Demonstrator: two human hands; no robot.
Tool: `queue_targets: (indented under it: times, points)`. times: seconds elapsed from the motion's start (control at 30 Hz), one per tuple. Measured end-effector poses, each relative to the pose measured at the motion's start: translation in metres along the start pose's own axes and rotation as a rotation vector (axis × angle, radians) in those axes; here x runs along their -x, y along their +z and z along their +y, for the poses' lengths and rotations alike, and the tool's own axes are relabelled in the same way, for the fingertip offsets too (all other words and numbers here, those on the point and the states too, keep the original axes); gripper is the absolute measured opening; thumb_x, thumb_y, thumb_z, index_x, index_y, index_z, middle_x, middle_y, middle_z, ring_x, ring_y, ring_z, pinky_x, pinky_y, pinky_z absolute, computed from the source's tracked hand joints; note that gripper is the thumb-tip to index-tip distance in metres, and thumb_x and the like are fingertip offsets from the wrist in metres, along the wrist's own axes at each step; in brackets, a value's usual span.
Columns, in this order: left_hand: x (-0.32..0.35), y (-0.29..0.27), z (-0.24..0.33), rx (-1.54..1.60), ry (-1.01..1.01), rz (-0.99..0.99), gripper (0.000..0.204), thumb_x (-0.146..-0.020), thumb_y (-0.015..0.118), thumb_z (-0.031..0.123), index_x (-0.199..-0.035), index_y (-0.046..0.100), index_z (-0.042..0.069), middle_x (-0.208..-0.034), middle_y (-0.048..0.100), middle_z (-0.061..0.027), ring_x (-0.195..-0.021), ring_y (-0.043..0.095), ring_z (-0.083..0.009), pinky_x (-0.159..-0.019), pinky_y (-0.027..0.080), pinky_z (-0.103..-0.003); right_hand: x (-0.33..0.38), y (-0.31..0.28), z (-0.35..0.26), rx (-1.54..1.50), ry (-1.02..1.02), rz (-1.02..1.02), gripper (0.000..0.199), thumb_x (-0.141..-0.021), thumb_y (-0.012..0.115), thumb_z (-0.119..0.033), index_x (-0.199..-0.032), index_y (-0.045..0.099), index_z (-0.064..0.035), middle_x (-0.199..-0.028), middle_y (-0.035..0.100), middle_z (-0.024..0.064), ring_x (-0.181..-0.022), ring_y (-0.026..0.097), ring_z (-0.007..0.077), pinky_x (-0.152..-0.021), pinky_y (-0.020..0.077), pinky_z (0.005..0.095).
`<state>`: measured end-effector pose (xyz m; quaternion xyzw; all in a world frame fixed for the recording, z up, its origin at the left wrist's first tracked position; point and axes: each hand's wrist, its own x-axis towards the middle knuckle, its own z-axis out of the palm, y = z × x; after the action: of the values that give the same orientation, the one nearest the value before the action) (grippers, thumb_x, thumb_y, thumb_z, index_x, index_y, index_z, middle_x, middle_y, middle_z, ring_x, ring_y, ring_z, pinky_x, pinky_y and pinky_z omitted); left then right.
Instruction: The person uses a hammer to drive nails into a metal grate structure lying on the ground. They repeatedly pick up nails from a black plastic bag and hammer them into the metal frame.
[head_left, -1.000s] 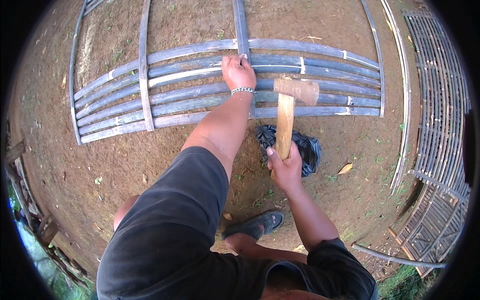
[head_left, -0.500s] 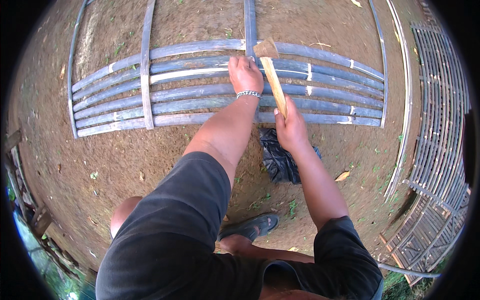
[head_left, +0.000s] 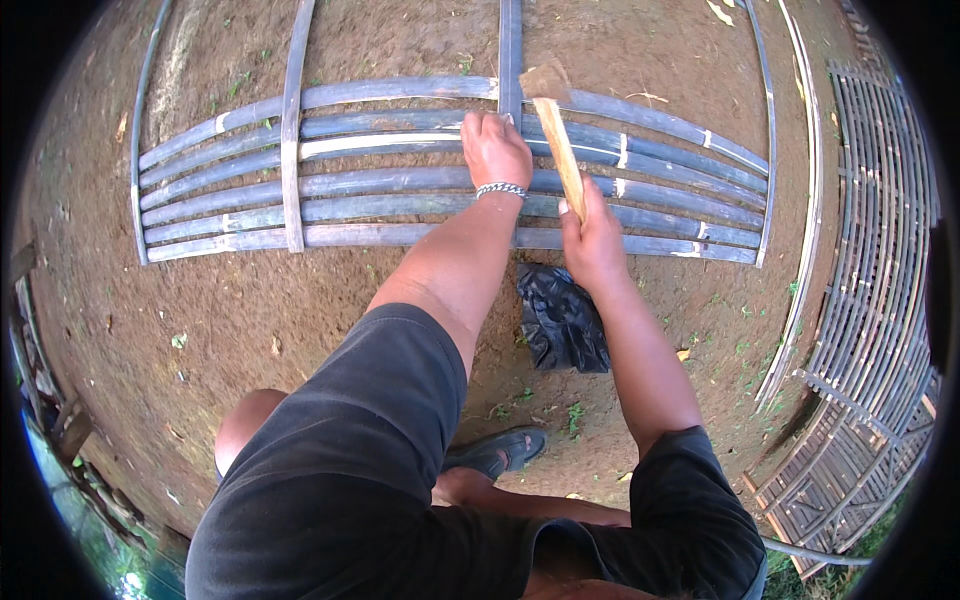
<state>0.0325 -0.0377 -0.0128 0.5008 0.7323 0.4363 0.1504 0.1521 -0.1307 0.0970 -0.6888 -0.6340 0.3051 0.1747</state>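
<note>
while the left hand (head_left: 495, 150) presses flat with loosely bent fingers to steady the bamboo slat panel (head_left: 400, 180) at upper centre, the right hand (head_left: 592, 238) grips a wooden-handled hammer (head_left: 556, 130) over the crossing slat.

We see a hammer (head_left: 557, 135) with a pale wooden handle and a rusty brown head, held near the handle's lower end, head tilted up over the frame. The bamboo frame (head_left: 400, 185) lies flat on bare earth: grey split slats side by side, crossed by three upright strips.
</note>
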Motion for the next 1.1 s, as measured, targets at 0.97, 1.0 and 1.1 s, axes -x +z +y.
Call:
queue_targets:
  times: [0.97, 1.0, 1.1]
  points:
    - [-0.003, -0.003, -0.005, 0.026, 0.042, 0.020, 0.008, -0.082, 0.070, 0.003, -0.090, 0.070, 0.000, -0.103, 0.061, -0.0182, -0.104, 0.058, -0.0394, -0.094, 0.048, -0.047, 0.018, -0.025, 0.000, 0.011, 0.034, 0.056, 0.047, -0.097, 0.061, -0.014, -0.142, 0.050, -0.0044, -0.123, 0.064, 0.0293, -0.112, 0.062, 0.0485, -0.094, 0.0513, 0.0532]
    - [-0.002, -0.010, -0.007, 0.044, 0.006, -0.083, 0.019, -0.083, 0.072, 0.006, -0.101, 0.071, 0.000, -0.112, 0.061, -0.0187, -0.111, 0.057, -0.0387, -0.099, 0.046, -0.047, 0.024, -0.025, -0.002, 0.024, 0.031, 0.080, 0.048, -0.096, 0.061, -0.014, -0.142, 0.050, -0.0046, -0.122, 0.065, 0.0293, -0.112, 0.062, 0.0487, -0.094, 0.0514, 0.0531]
    - [-0.001, -0.033, -0.006, -0.076, 0.071, -0.147, 0.042, -0.081, 0.076, 0.010, -0.121, 0.066, 0.001, -0.125, 0.057, -0.0185, -0.120, 0.053, -0.0380, -0.106, 0.041, -0.049, 0.043, -0.024, 0.003, 0.044, 0.059, 0.107, 0.048, -0.096, 0.062, -0.015, -0.142, 0.050, -0.0051, -0.121, 0.065, 0.0294, -0.112, 0.062, 0.0488, -0.094, 0.0517, 0.0528]
